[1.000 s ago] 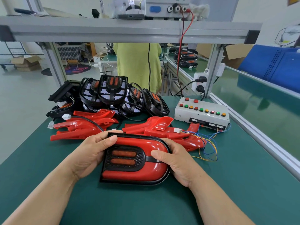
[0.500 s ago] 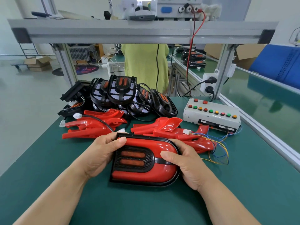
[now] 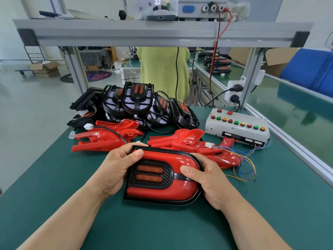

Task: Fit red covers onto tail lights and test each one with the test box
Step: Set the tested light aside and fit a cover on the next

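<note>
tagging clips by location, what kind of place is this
Most likely a factory assembly and test station: a heap of bare black tail lights and loose red covers on a green-matted bench, a push-button test box beside them, and more green benches beyond.

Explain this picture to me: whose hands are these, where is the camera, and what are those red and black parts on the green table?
No machine here: a person works with bare hands, and the one camera sits on their head, looking forward and down. The left hand and right hand each grip one end of a tail light with its red cover fitted, low over the green table. Behind it lie two heaps of loose red covers, and further back a pile of black tail lights without covers. On the right stands the grey test box with coloured buttons; thin coloured wires lie in front of it.
</note>
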Demonstrator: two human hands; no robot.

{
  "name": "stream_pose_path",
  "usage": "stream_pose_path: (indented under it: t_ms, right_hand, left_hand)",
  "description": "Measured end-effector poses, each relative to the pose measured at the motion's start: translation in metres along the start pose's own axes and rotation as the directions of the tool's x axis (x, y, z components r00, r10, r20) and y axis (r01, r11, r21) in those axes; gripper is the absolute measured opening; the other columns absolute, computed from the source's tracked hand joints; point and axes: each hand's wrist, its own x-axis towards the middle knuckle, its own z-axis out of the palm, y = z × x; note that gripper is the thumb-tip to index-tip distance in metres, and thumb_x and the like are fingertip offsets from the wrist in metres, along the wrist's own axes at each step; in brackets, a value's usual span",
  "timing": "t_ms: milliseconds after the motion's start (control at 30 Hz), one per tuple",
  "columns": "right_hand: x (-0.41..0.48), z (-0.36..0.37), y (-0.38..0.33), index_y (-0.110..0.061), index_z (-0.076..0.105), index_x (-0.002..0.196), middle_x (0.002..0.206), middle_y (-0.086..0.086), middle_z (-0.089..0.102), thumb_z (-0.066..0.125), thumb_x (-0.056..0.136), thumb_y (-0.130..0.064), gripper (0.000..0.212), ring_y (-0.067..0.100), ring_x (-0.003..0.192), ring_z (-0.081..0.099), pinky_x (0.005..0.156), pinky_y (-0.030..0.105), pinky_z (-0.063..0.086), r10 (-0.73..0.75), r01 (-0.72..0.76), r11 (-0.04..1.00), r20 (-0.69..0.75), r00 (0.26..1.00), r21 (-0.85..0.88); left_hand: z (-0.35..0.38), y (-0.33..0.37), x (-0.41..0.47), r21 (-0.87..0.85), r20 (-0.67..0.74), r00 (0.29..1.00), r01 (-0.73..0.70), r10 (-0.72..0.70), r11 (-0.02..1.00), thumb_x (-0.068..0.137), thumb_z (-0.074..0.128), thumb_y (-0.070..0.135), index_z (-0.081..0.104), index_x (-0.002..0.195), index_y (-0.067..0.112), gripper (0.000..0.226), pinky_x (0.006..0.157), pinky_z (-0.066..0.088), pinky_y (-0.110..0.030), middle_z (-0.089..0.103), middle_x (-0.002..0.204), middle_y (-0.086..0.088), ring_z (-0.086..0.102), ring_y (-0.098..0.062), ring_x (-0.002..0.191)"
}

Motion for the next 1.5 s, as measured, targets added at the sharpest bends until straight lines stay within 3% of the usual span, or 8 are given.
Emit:
stream_pose_path:
  t_ms: [367, 567, 733, 1200, 1300, 1400, 1500]
  right_hand:
    - [0.0, 0.0, 0.001, -0.024, 0.075, 0.106, 0.11, 0.012, 0.074, 0.088, 0.06, -0.031, 0.048, 0.028, 0.099, 0.071, 0.087, 0.042, 0.057, -0.005, 0.005, 1.0, 0.008, 1.0, 0.017]
    - [0.001, 0.0, 0.001, -0.021, 0.075, 0.105, 0.109, 0.013, 0.074, 0.088, 0.059, -0.029, 0.049, 0.026, 0.096, 0.071, 0.083, 0.038, 0.057, -0.018, 0.017, 0.999, 0.006, 1.0, 0.029]
    - [0.001, 0.002, 0.002, -0.021, 0.076, 0.101, 0.104, 0.012, 0.075, 0.087, 0.056, -0.029, 0.047, 0.026, 0.093, 0.072, 0.081, 0.038, 0.058, -0.031, 0.031, 0.999, -0.029, 0.999, 0.017]
    - [0.002, 0.0, 0.003, -0.024, 0.076, 0.103, 0.106, 0.012, 0.075, 0.087, 0.059, -0.03, 0.046, 0.028, 0.095, 0.072, 0.082, 0.038, 0.058, -0.044, 0.044, 0.999, -0.015, 0.999, -0.005]
    - [0.003, -0.001, 0.005, -0.024, 0.075, 0.103, 0.107, 0.011, 0.075, 0.087, 0.06, -0.032, 0.045, 0.027, 0.096, 0.072, 0.083, 0.04, 0.058, -0.033, 0.033, 0.999, -0.022, 0.999, -0.013]
    - [0.005, -0.001, 0.007, -0.026, 0.075, 0.103, 0.108, 0.01, 0.075, 0.087, 0.062, -0.034, 0.043, 0.027, 0.098, 0.072, 0.082, 0.038, 0.058, -0.01, 0.01, 1.0, -0.026, 1.0, 0.001]
    - [0.005, -0.001, 0.007, -0.027, 0.075, 0.105, 0.109, 0.009, 0.075, 0.087, 0.063, -0.036, 0.044, 0.027, 0.099, 0.072, 0.082, 0.037, 0.057, -0.013, 0.013, 1.0, -0.033, 0.999, -0.009]
  left_hand:
    - [-0.001, -0.001, 0.001, 0.029, -0.037, 0.999, -0.009, 0.01, 1.0, 0.081, 0.067, 0.018, 0.067, 0.113, 0.002, 0.036, 0.078, 0.058, -0.06, 0.066, 0.113, -0.034, 0.065, -0.053, 0.103]
    - [0.0, -0.001, 0.001, 0.049, -0.068, 0.997, -0.023, 0.026, 0.999, 0.081, 0.064, 0.015, 0.064, 0.116, -0.002, 0.038, 0.082, 0.056, -0.062, 0.064, 0.116, -0.035, 0.065, -0.049, 0.102]
    - [0.005, 0.0, 0.002, 0.07, -0.131, 0.99, -0.049, 0.057, 0.996, 0.078, 0.065, 0.014, 0.063, 0.113, -0.004, 0.04, 0.088, 0.047, -0.074, 0.061, 0.115, -0.041, 0.06, -0.061, 0.104]
    - [0.003, -0.002, 0.003, 0.105, -0.124, 0.987, -0.09, 0.103, 0.99, 0.077, 0.067, 0.018, 0.066, 0.111, -0.001, 0.038, 0.093, 0.046, -0.071, 0.062, 0.114, -0.039, 0.058, -0.059, 0.108]
    - [0.003, -0.004, 0.005, 0.084, -0.105, 0.991, -0.069, 0.078, 0.994, 0.079, 0.067, 0.02, 0.065, 0.112, -0.001, 0.038, 0.085, 0.051, -0.07, 0.064, 0.112, -0.037, 0.062, -0.058, 0.103]
    - [0.006, -0.008, 0.005, 0.013, -0.078, 0.997, -0.019, 0.02, 1.0, 0.085, 0.065, 0.023, 0.066, 0.107, 0.004, 0.03, 0.064, 0.058, -0.058, 0.069, 0.102, -0.032, 0.069, -0.052, 0.088]
    - [0.009, -0.011, 0.005, 0.038, -0.09, 0.996, -0.012, 0.015, 0.999, 0.095, 0.057, 0.026, 0.07, 0.102, 0.016, 0.018, 0.063, 0.059, -0.052, 0.072, 0.101, -0.028, 0.071, -0.048, 0.086]
